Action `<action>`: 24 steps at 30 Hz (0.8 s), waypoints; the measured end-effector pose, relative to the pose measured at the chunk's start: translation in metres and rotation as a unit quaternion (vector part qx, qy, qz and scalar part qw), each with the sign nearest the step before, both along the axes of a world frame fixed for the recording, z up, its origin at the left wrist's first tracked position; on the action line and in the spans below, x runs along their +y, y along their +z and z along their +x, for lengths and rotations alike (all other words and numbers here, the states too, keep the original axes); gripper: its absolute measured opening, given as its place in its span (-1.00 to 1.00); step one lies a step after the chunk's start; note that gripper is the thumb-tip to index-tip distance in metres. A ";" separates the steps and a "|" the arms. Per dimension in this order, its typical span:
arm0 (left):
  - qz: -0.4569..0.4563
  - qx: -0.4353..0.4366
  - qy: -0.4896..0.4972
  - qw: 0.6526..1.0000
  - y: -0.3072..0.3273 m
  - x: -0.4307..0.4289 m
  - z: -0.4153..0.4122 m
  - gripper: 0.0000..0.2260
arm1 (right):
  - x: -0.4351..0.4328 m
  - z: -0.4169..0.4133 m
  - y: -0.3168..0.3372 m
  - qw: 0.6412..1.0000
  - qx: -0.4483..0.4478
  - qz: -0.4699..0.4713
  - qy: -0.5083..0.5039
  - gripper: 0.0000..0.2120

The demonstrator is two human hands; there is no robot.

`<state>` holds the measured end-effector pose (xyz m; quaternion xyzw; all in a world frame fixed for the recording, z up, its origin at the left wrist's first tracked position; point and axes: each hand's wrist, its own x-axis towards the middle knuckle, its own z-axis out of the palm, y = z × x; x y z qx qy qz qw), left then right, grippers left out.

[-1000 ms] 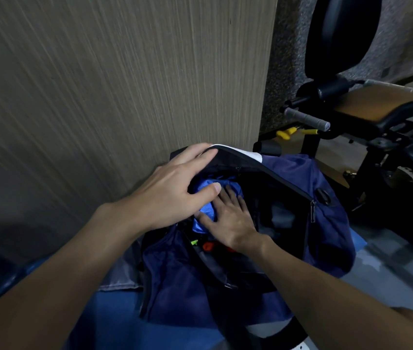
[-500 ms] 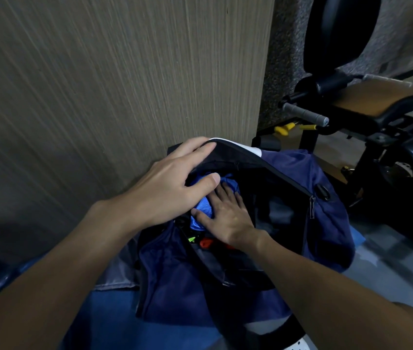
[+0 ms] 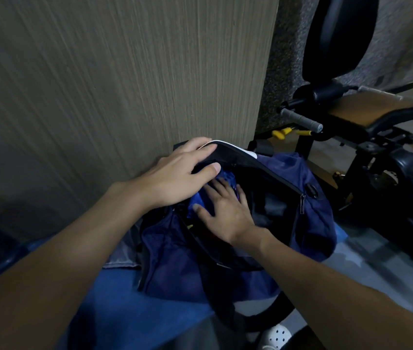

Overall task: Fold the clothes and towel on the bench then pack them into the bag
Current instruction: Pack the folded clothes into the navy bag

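A navy bag (image 3: 311,223) stands open on the blue bench (image 3: 124,299), against a wood-grain panel. My left hand (image 3: 175,175) holds the bag's far black rim, fingers over the outside and thumb inside the opening. A bright blue cloth (image 3: 200,200) lies in the left end of the bag. My right hand (image 3: 225,213) presses flat on this cloth with spread, straight fingers. Small red and green bits show just under the right hand. The rest of the bag's inside is dark.
A wood-grain panel (image 3: 124,84) rises right behind the bag. A grey piece of fabric (image 3: 122,256) lies on the bench left of the bag. A black exercise machine (image 3: 366,122) with a grey handle stands to the right. A white shoe (image 3: 277,337) shows below.
My right hand has pushed the blue cloth a little deeper, so less of it shows. My left hand keeps its hold on the rim.
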<state>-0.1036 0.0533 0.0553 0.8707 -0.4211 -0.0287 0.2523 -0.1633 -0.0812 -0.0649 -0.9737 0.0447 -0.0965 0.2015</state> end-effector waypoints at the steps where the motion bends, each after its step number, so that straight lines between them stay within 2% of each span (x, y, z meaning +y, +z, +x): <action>1: 0.001 -0.003 0.003 1.000 -0.002 0.001 -0.002 -0.20 | 0.003 -0.008 0.003 1.000 -0.012 0.008 0.000 -0.39; 5: 0.003 -0.009 0.020 1.000 -0.008 0.018 -0.017 -0.20 | 0.023 -0.044 0.010 0.998 -0.061 0.002 0.028 -0.36; 8: -0.028 -0.009 0.042 0.999 -0.017 0.052 -0.036 -0.36 | 0.047 -0.063 0.013 0.992 -0.097 -0.023 0.071 -0.44; 12: -0.083 0.039 0.138 0.986 -0.046 0.129 -0.058 -0.52 | 0.094 -0.074 0.008 0.980 -0.106 0.004 0.166 -0.56; 15: -0.101 0.052 0.251 0.961 -0.079 0.189 -0.073 -0.61 | 0.140 -0.074 -0.007 0.972 -0.060 0.017 0.225 -0.51; 18: -0.088 0.111 0.381 0.914 -0.111 0.241 -0.089 -0.78 | 0.184 -0.068 -0.030 0.963 0.012 -0.023 0.267 -0.35; 19: -0.093 0.132 0.407 0.899 -0.124 0.256 -0.093 -0.78 | 0.196 -0.066 -0.038 0.962 0.033 -0.046 0.269 -0.29; 21: -0.089 0.172 0.432 0.881 -0.146 0.278 -0.098 -0.65 | 0.213 -0.060 -0.053 0.959 0.073 -0.088 0.258 -0.20; 23: -0.092 0.166 0.471 0.861 -0.149 0.287 -0.109 -0.69 | 0.225 -0.057 -0.065 0.956 0.107 -0.113 0.250 -0.11; 24: -0.098 0.173 0.488 0.850 -0.150 0.289 -0.115 -0.61 | 0.229 -0.057 -0.070 0.955 0.122 -0.120 0.244 -0.06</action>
